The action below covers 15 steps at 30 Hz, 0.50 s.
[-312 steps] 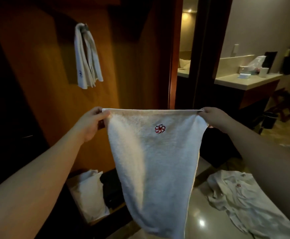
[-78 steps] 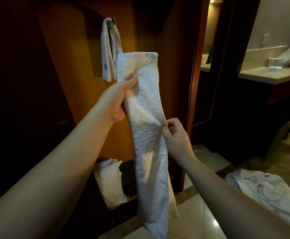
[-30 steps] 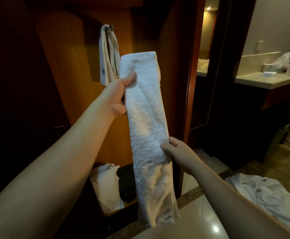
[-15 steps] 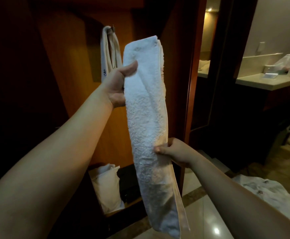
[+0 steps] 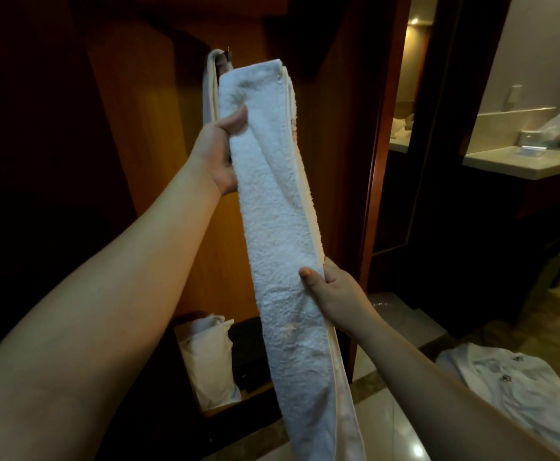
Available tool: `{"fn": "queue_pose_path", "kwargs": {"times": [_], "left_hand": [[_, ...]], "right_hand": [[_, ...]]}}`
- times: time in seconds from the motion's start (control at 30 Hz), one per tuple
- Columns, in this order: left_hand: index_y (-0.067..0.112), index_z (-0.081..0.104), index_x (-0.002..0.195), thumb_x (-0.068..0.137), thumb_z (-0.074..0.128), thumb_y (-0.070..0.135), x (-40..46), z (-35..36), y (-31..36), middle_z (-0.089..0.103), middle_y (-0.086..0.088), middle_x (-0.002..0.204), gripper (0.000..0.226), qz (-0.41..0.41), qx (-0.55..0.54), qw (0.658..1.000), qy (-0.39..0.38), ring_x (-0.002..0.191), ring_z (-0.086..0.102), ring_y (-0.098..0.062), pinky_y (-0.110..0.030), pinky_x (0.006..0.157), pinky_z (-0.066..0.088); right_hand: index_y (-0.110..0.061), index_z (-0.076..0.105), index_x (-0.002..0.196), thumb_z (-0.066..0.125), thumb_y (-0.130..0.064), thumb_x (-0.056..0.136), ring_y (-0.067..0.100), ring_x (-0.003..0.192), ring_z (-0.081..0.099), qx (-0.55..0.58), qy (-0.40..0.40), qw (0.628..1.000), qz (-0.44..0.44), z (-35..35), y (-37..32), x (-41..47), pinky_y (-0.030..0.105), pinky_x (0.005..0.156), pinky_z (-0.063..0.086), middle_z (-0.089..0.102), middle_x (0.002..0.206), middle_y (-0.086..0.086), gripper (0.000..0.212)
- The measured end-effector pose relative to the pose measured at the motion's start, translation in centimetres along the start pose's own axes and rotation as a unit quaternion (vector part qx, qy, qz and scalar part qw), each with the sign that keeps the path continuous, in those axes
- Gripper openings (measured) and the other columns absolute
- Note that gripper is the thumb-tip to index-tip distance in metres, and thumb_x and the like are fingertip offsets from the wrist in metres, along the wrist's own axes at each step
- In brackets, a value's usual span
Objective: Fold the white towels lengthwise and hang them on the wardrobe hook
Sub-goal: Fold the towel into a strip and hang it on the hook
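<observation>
A white towel (image 5: 278,227), folded into a long narrow strip, hangs upright in front of me. My left hand (image 5: 220,151) grips it near its top end, thumb across the front. Lower down, my right hand (image 5: 335,291) pinches its right edge, thumb on the front. Behind the strip's top, another white towel (image 5: 211,91) hangs from the wardrobe hook (image 5: 228,54) on the wooden wardrobe panel, mostly hidden by the held towel.
More white towels (image 5: 518,390) lie heaped on the tiled floor at lower right. A white bag (image 5: 208,357) stands in the wardrobe's bottom shelf. A dark door frame (image 5: 375,161) rises to the right, with a counter (image 5: 521,161) beyond it.
The spread towel has been folded into a narrow strip. In the last second my right hand slid a little down its right edge and the strip's top rose toward the hook.
</observation>
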<state>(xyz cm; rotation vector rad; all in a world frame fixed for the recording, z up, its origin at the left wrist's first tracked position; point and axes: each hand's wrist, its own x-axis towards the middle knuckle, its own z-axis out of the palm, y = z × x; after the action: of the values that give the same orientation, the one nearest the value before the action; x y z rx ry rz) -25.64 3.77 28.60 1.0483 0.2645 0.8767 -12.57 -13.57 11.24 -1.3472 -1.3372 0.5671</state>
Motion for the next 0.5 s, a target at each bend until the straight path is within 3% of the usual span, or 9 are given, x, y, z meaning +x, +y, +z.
{"fn": "queue_pose_path", "kwargs": {"times": [0.13, 0.27, 0.33, 0.4, 0.43, 0.5], "left_hand": [[0.011, 0.058, 0.129, 0.094, 0.067, 0.026, 0.5, -0.5, -0.6, 0.075, -0.017, 0.110, 0.039, -0.007, 0.021, 0.997, 0.078, 0.098, 0.073, -0.040, -0.060, 0.077, 0.058], [0.011, 0.058, 0.121, 0.093, 0.068, 0.023, 1.1, -1.6, -1.3, 0.076, -0.018, 0.103, 0.032, -0.030, 0.015, 0.992, 0.124, 0.093, 0.073, -0.042, -0.065, 0.079, 0.056], [0.011, 0.057, 0.118, 0.091, 0.070, 0.022, 1.4, -2.2, -1.6, 0.076, -0.019, 0.098, 0.032, -0.039, 0.010, 0.988, 0.146, 0.088, 0.074, -0.043, -0.066, 0.077, 0.056], [0.011, 0.056, 0.115, 0.090, 0.071, 0.022, 1.7, -2.6, -1.8, 0.076, -0.020, 0.093, 0.031, -0.043, 0.005, 0.985, 0.164, 0.084, 0.074, -0.043, -0.065, 0.071, 0.057], [0.011, 0.055, 0.114, 0.090, 0.072, 0.021, 1.9, -2.8, -1.8, 0.075, -0.020, 0.091, 0.030, -0.043, 0.002, 0.985, 0.169, 0.083, 0.074, -0.043, -0.064, 0.069, 0.058], [0.012, 0.055, 0.111, 0.090, 0.071, 0.020, 2.3, -2.8, -2.0, 0.075, -0.022, 0.089, 0.028, -0.047, -0.003, 0.984, 0.171, 0.082, 0.074, -0.043, -0.063, 0.068, 0.058]], "right_hand": [[-0.049, 0.053, 0.105, 0.032, -0.099, 0.067, -0.028, 0.097, 0.051, -0.007, 0.020, 1.000, -0.010, 0.1, 0.4, -0.5, -0.005, 0.073, 0.037, 0.059, 0.109, -0.024, 0.066], [-0.048, 0.057, 0.096, 0.036, -0.099, 0.065, -0.025, 0.092, 0.053, -0.025, 0.030, 0.999, -0.007, 0.1, 0.8, -0.7, -0.003, 0.068, 0.039, 0.061, 0.102, -0.019, 0.063], [-0.051, 0.059, 0.096, 0.047, -0.094, 0.068, -0.024, 0.090, 0.055, -0.028, 0.040, 0.999, 0.011, -0.1, 0.8, -0.6, -0.002, 0.066, 0.040, 0.067, 0.095, -0.023, 0.052], [-0.068, 0.056, 0.101, 0.065, -0.075, 0.078, -0.023, 0.093, 0.057, -0.007, 0.047, 0.999, 0.020, -0.3, 1.0, -0.3, -0.002, 0.068, 0.042, 0.063, 0.100, -0.040, 0.026], [-0.075, 0.050, 0.105, 0.072, -0.064, 0.080, -0.019, 0.097, 0.060, 0.023, 0.046, 0.998, 0.021, -0.5, 1.2, -0.1, 0.001, 0.071, 0.046, 0.062, 0.104, -0.042, 0.036], [-0.061, 0.043, 0.132, 0.081, -0.054, 0.074, 0.000, 0.105, 0.068, 0.109, 0.024, 0.992, 0.052, -1.3, 2.1, 0.4, 0.017, 0.076, 0.057, 0.066, 0.118, -0.025, 0.070]]}}
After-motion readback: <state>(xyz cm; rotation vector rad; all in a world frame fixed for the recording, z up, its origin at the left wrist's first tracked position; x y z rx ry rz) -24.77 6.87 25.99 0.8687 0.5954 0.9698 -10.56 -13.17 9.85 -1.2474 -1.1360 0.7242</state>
